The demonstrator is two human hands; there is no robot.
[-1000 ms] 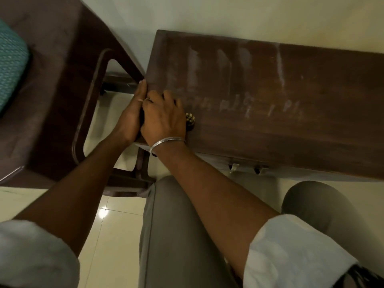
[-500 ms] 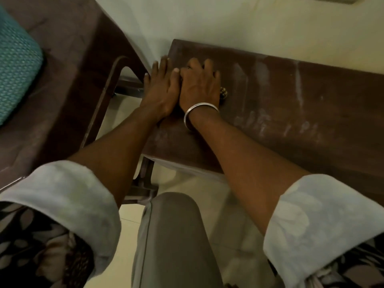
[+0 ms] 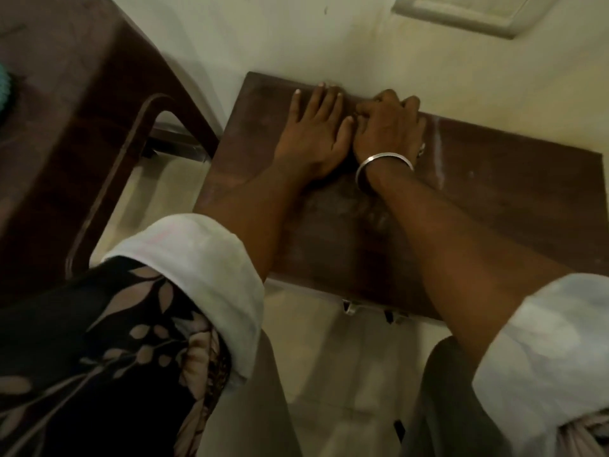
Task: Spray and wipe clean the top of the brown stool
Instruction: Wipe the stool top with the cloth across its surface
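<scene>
The brown stool [image 3: 494, 206] stands against the pale wall, its top marked with faint whitish streaks. My left hand [image 3: 313, 133] lies flat on the top near the far edge, fingers straight. Right beside it, touching, my right hand [image 3: 389, 127] has its fingers curled over a small patterned cloth [image 3: 422, 149]. Only a bit of the cloth peeks out by the wrist; the rest is hidden under the palm. A silver bangle circles my right wrist. No spray bottle is in view.
A dark brown plastic chair [image 3: 82, 127] stands close on the left, with a teal cushion [image 3: 4, 85] at its edge. A pale panel [image 3: 461, 14] is on the wall at top right. My knees and the tiled floor [image 3: 356, 357] are below the stool's near edge.
Both hands have slid together from the stool's near left corner across the top to its far edge by the wall, the right hand keeping the cloth under it.
</scene>
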